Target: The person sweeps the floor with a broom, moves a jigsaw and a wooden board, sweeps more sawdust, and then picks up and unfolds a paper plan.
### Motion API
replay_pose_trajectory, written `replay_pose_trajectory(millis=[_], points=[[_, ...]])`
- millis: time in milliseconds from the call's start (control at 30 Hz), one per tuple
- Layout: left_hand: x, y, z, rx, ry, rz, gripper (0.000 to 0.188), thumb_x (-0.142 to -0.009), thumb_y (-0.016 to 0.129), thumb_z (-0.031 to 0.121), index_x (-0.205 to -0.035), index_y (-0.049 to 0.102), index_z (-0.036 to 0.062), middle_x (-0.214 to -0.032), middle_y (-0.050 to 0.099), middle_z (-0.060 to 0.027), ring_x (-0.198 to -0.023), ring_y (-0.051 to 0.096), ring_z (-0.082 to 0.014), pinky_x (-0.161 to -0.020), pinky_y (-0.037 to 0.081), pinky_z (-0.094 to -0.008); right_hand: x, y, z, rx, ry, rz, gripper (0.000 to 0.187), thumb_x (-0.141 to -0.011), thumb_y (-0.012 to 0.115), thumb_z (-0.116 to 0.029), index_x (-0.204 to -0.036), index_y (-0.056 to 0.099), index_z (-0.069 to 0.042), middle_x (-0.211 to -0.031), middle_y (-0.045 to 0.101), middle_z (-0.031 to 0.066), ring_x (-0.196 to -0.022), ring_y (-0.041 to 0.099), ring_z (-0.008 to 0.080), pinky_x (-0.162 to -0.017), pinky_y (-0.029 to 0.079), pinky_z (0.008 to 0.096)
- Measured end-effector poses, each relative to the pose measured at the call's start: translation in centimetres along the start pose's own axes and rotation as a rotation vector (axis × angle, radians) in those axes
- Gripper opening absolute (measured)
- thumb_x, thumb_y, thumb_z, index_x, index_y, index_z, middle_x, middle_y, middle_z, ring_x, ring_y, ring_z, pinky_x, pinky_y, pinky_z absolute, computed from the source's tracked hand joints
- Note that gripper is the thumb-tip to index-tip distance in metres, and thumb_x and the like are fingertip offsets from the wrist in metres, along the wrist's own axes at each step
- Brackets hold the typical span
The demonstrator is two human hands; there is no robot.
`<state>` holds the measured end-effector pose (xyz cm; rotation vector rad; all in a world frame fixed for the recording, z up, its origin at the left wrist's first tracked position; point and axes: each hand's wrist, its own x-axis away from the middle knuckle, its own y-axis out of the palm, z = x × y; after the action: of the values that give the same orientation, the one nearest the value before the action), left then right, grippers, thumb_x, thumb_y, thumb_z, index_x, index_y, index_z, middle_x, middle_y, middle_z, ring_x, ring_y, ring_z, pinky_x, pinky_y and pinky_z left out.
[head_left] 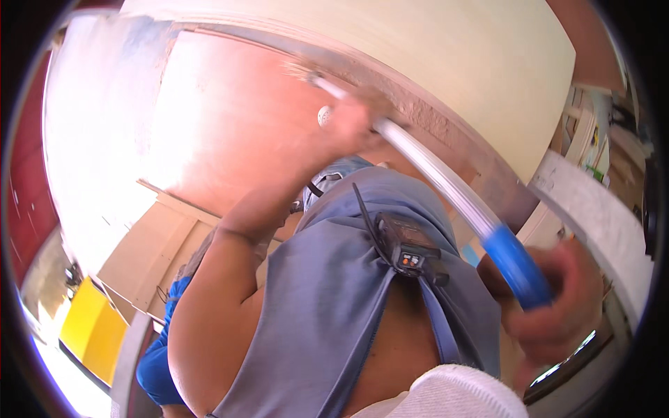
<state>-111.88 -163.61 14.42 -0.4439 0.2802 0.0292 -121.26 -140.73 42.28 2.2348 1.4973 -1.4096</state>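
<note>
A long pole [439, 177] with a pale, ribbed shaft and a blue grip [516, 265] slants across in front of me, from lower right to upper left. At its far end are straw-coloured bristles [301, 69], smeared by motion, so it looks like a broom. My left hand [354, 122] is wrapped round the shaft near the bristles. Around the blue grip at the near end, my right hand [561, 299] is closed, blurred. The bristles are close to the dusty edge of a reddish-brown surface [244, 118]. A small white round thing [324, 115] shows beside my left hand.
A large cream panel [446, 63] spans the top. A black radio [408, 244] with an antenna is clipped to my grey-blue garment. Tan boards [153, 247], a yellow panel [89, 327] and blue cloth [157, 369] are at left. A grey-white slab [592, 209] and clutter are at right.
</note>
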Motion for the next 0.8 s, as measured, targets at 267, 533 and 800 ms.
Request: replay_pose_trajectory(millis=[267,533,800], points=[[7.0,1.0,-15.2,-0.431,-0.253,0.057,0.025,-0.08,0.085,0.017,-0.077,0.063,0.0054,-0.079,0.069,-0.0156,-0.077,0.068,-0.0354,-0.073,0.054,-0.0463,12.8,11.8,5.7,-0.151,0.83,-0.082,0.016,-0.087,0.074,-0.015,-0.088,0.062,-0.005,-0.083,0.061,0.0085,-0.076,0.063,0.0308,-0.069,0.049,0.0413],[2.6,32.6,-9.5,0.033,-0.02,-0.303,0.02,-0.08,0.083,0.022,-0.08,0.069,0.0077,-0.083,0.07,-0.0139,-0.087,0.067,-0.0344,-0.083,0.054,-0.0455,22.4,5.0,-11.9,0.172,1.147,0.253,0.008,-0.086,0.067,0.002,-0.087,0.059,0.002,-0.085,0.064,0.0136,-0.077,0.063,0.0272,-0.072,0.051,0.0385],[1.9,47.9,8.6,0.145,0.112,-0.651,0.029,-0.088,0.077,0.035,-0.084,0.068,0.0074,-0.085,0.067,-0.0136,-0.084,0.065,-0.0357,-0.078,0.052,-0.0476,25.9,2.9,-25.4,0.475,1.245,0.55,0.018,-0.084,0.072,-0.012,-0.079,0.06,0.002,-0.073,0.062,0.0132,-0.063,0.06,0.0247,-0.06,0.046,0.0351]])
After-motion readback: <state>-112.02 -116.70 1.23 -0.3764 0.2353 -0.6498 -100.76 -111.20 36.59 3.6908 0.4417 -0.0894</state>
